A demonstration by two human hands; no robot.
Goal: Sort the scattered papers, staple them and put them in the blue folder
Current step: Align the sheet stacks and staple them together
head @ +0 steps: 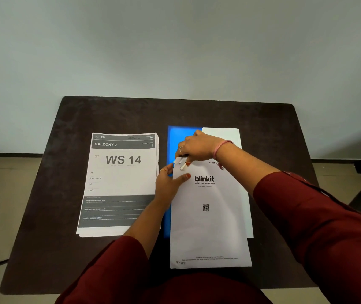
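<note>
Two hands at work on one corner. Right hand (197, 148) — fingers (180, 150) curled over a small dark stapler (183, 160), clamping it on the top-left corner of the blinkit sheets (208, 216). Left hand (168, 183) — thumb on top and fingers beneath the same bundle's left edge just below the stapler, pinching it steady. Whether the staple has already gone in cannot be told.

Blinkit sheets: printed logo and QR code face up, lying partly over the blue folder (179, 137), near end reaching past it toward the person. Blue folder: flat on the desk (65, 249), blue showing at the far left corner and along the left edge; a white sheet (221, 133) lies on its right part.

WS 14 stack (120, 183): squared pile just left of the folder, apart from it; no staple visible.

Progress, judged: sorting looks done, stapling under way, filing into the folder still to come.
</note>
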